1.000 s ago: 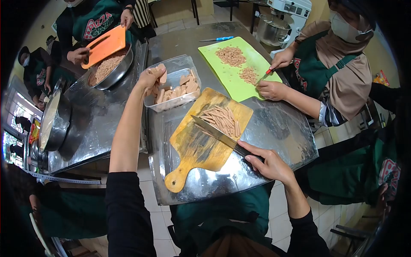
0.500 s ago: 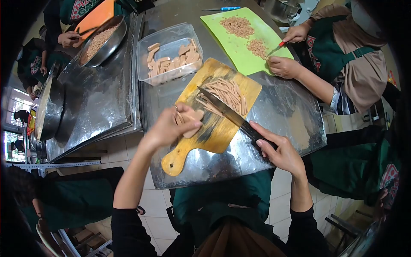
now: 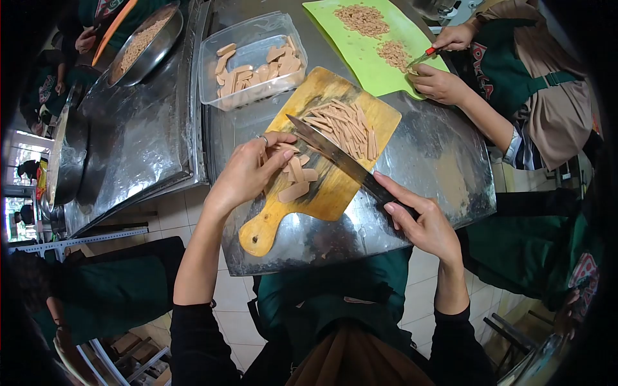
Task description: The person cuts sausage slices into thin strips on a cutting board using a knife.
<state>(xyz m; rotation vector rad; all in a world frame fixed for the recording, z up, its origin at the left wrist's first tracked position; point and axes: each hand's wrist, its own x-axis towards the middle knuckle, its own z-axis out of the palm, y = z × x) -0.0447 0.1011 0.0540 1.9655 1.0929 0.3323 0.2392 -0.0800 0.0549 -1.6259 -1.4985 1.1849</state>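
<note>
A wooden cutting board (image 3: 351, 190) lies on the metal table, its handle toward me. My right hand (image 3: 421, 222) grips the black handle of a kitchen knife (image 3: 331, 153), whose blade slants over the board with its tip near my left fingertips. My left hand (image 3: 248, 170) is closed, thumb and fingers pinching sausage slices at the board's left edge; the fingers partly hide them. Just below those fingertips, several loose flat sausage slices (image 3: 295, 192) lie on the board. Beyond the blade sits a pile of thin sausage strips (image 3: 341, 125).
A clear plastic tub (image 3: 222, 100) with sausage pieces stands behind the board. At the back right, a co-worker's hands (image 3: 441, 83) work with a red-handled knife on a green cutting mat (image 3: 328, 42) holding chopped bits. A metal bowl (image 3: 168, 45) of chopped bits is on the left counter.
Several sausage slices now lie loose on the board below my left hand, which has moved slightly up and left. At the upper left, the orange board has tilted to edge-on beside the bowl.
</note>
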